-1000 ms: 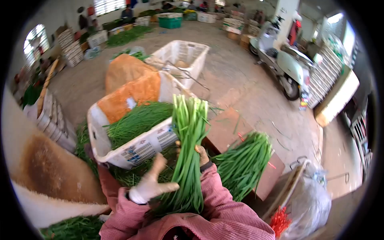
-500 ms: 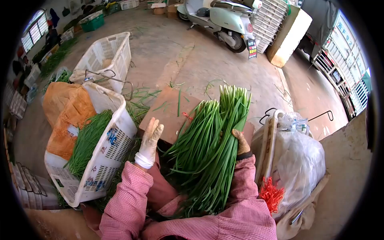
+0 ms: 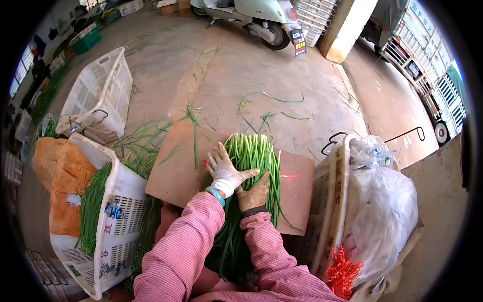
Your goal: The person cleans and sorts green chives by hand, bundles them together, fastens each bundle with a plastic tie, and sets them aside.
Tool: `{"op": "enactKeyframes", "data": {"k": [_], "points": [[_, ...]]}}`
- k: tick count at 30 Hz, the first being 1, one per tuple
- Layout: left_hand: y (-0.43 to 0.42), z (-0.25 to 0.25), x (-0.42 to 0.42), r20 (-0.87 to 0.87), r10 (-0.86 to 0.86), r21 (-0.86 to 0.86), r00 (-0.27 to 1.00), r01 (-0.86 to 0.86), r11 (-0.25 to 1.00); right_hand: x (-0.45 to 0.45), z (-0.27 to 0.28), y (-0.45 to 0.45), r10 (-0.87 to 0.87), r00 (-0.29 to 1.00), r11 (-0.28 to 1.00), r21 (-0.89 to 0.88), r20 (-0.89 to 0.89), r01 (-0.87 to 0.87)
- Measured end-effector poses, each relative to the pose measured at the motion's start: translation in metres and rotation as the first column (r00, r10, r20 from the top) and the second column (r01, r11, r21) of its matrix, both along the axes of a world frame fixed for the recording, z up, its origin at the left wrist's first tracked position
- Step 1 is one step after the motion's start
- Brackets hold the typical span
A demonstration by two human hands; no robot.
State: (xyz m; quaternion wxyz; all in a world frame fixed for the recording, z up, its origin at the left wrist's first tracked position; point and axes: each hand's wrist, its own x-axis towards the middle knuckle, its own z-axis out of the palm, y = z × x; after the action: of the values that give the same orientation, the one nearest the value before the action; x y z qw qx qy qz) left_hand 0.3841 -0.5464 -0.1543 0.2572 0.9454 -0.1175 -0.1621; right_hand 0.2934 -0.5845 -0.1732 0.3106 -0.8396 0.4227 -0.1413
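Observation:
A thick bunch of garlic chives (image 3: 251,151) lies on a brown board (image 3: 173,173), with pale cut ends pointing away from me and green leaves hanging towards my lap. My left hand (image 3: 225,170), in a whitish glove, is open with spread fingers on the bunch's left side. Just to its right, my right hand (image 3: 254,195), in a soiled glove, rests across the top of the leaves with thumb and fingers apart. The two hands nearly meet over the bunch. A few loose leaves and a small red strip lie on the board.
At left, a white crate (image 3: 113,221) holds more greens and an orange cloth (image 3: 63,176); another white crate (image 3: 98,90) stands behind it. At right are a crate covered with clear plastic (image 3: 382,201) and red ties (image 3: 343,272). A scooter (image 3: 261,20) and truck (image 3: 427,60) stand farther off.
Both hands have come together over the bunch, the left moving in from the side. The chives now sit in one more even, compact bunch. My view has shifted downward.

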Motion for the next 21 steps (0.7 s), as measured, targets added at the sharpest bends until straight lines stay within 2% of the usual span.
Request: {"op": "enactKeyframes", "data": {"k": [2, 4, 5, 6, 7, 8, 9, 10, 11, 12, 14, 15, 16, 18, 19, 20, 21], "points": [[-0.01, -0.011, 0.003, -0.099, 0.057, 0.099, 0.993, -0.047, 0.994, -0.004, -0.01, -0.009, 0.007, 1.0, 0.998, -0.056, 0.026, -0.005], [-0.01, -0.007, 0.001, -0.01, 0.028, 0.086, 1.0, -0.027, 0.996, -0.02, 0.012, -0.017, 0.181, 0.971, 0.983, 0.026, -0.159, -0.179], [-0.007, -0.007, 0.002, -0.017, 0.023, 0.089, 1.0, -0.021, 0.996, -0.034, 0.031, -0.02, 0.212, 0.956, 0.956, -0.161, -0.204, -0.246], [-0.003, -0.007, 0.003, 0.002, 0.015, 0.07, 1.0, -0.015, 0.997, -0.043, 0.05, -0.025, 0.151, 0.982, 0.977, -0.136, -0.116, -0.166], [-0.001, -0.007, 0.003, 0.023, 0.009, 0.047, 1.0, -0.01, 0.999, -0.053, 0.038, -0.041, 0.161, 0.979, 0.943, -0.312, 0.127, -0.115], [0.001, -0.008, 0.003, 0.023, 0.01, 0.045, 1.0, -0.011, 0.999, -0.055, 0.019, -0.063, 0.151, 0.971, 0.784, -0.621, 0.184, -0.005], [0.004, -0.01, 0.003, 0.002, 0.017, -0.005, 1.0, -0.017, 1.0, -0.058, 0.004, -0.078, 0.014, 0.991, 0.912, -0.408, 0.131, 0.041], [0.007, -0.011, 0.002, -0.017, 0.025, -0.057, 1.0, -0.026, 0.998, -0.057, 0.0, -0.088, -0.079, 0.992, 0.995, -0.049, 0.101, 0.085], [0.008, -0.016, 0.001, -0.019, 0.022, -0.118, 1.0, -0.024, 0.993, -0.06, -0.046, -0.108, -0.005, 0.985, 0.997, 0.077, 0.174, -0.008], [0.01, -0.016, -0.001, 0.066, 0.011, -0.229, 0.998, 0.005, 0.973, -0.062, -0.086, -0.123, 0.06, 0.966, 0.975, 0.193, 0.252, -0.111], [0.011, -0.007, 0.001, 0.173, 0.014, -0.429, 0.985, 0.062, 0.901, -0.044, -0.041, -0.091, 0.06, 0.981, 0.998, -0.009, 0.183, -0.059], [0.008, -0.008, 0.004, 0.26, -0.008, -0.412, 0.966, 0.119, 0.903, -0.036, -0.097, -0.096, -0.014, 0.881, 0.996, 0.083, 0.473, -0.029], [0.007, -0.008, 0.007, 0.197, -0.118, -0.273, 0.973, 0.17, 0.947, -0.03, -0.109, -0.1, 0.061, 0.893, 0.998, -0.004, 0.447, -0.066], [0.004, -0.025, 0.002, -0.132, -0.265, -0.267, 0.955, 0.223, 0.937, -0.017, -0.06, -0.083, 0.024, 0.94, 0.974, 0.202, 0.34, -0.098], [0.003, -0.019, -0.017, -0.099, -0.254, -0.068, 0.962, 0.248, 0.966, -0.012, -0.062, -0.079, 0.071, 0.972, 0.981, 0.161, 0.226, -0.109], [0.001, -0.014, -0.033, -0.068, -0.185, -0.031, 0.98, 0.183, 0.983, -0.01, -0.14, -0.083, 0.281, 0.915, 0.948, -0.232, 0.289, -0.217], [0.004, -0.025, -0.041, -0.035, -0.102, -0.175, 0.994, 0.095, 0.98, -0.009, -0.115, -0.072, 0.188, 0.926, 0.982, -0.07, 0.328, -0.175]]}}
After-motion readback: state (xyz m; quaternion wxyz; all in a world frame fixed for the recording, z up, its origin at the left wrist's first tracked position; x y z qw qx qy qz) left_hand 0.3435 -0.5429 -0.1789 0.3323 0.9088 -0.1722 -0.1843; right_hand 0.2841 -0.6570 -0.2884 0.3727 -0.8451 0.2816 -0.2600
